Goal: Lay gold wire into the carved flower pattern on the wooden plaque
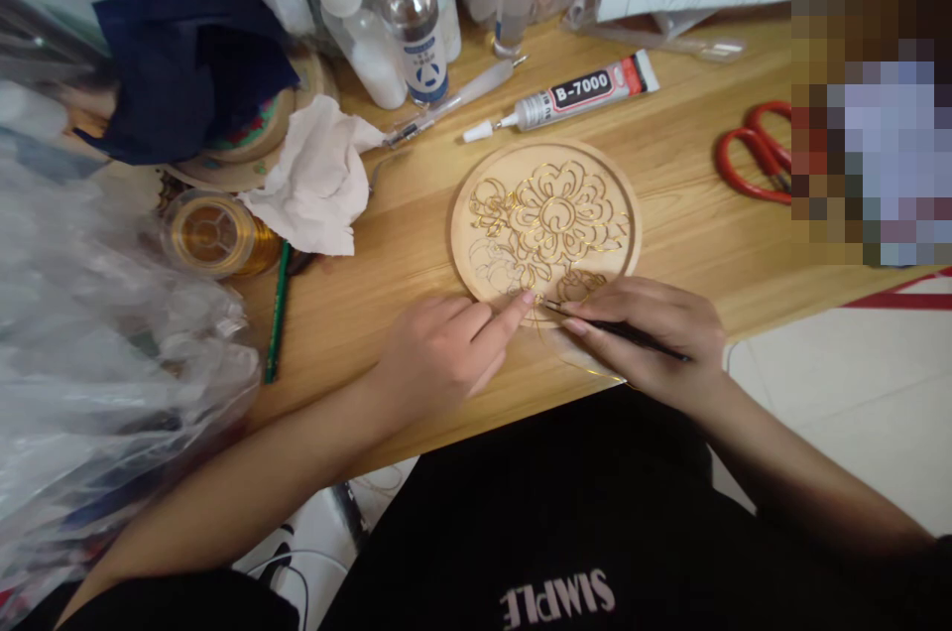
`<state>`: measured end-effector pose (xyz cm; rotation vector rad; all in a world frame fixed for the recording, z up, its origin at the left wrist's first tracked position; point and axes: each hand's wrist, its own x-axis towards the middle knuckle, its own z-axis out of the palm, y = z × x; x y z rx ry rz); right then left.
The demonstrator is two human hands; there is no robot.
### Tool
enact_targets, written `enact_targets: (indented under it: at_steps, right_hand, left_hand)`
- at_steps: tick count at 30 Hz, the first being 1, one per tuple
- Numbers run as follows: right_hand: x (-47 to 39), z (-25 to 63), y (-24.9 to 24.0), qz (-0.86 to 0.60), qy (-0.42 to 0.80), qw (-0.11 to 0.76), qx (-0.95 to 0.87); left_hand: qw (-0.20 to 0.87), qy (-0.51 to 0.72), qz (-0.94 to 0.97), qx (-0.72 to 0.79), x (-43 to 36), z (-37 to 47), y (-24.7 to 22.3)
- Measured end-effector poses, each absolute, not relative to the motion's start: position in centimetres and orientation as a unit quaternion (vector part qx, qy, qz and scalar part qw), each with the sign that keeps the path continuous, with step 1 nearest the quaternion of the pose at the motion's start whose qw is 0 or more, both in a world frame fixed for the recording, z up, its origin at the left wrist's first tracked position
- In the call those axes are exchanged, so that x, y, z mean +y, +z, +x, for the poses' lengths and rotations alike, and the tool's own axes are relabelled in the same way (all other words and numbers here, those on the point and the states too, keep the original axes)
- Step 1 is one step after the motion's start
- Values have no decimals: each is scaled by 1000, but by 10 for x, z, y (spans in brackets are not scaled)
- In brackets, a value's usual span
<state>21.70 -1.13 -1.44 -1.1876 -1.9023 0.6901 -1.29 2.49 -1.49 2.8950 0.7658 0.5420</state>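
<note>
A round wooden plate (546,224) with a raised rim lies on the table and bears a flower pattern outlined in gold wire. Near its lower edge, the index finger of my left hand (453,343) presses on the pattern, the other fingers curled. My right hand (654,338) grips dark tweezers (640,335), whose tips meet the plate beside that fingertip. A thin gold wire (595,371) loops from there over the table's front edge. Pencil-like lines without wire show at the plate's lower left.
Above the plate lie a B-7000 glue tube (584,93) and a white-handled tool (476,92). Red scissors (755,155) are at right. Bottles (420,36) stand behind. Crumpled tissue (319,175), a gold wire spool (219,234), a green pencil (278,314) and plastic bags (96,314) are left.
</note>
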Motion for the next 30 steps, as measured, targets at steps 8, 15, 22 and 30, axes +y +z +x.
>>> enact_targets:
  at_steps: [8,15,22,30]
  right_hand:
    - [-12,217,-18,-456,285,398,-743]
    - [-13,218,-9,-510,340,408,-676]
    - [-10,201,18,-603,339,348,-632]
    - [-9,195,13,-620,314,326,-641]
  left_hand:
    - [16,135,961,241,24,-11,-13]
    - [12,120,963,241,22,-12,-14]
    - [13,132,958,254,22,-11,-15]
    - [7,136,954,268,20,-9,-15]
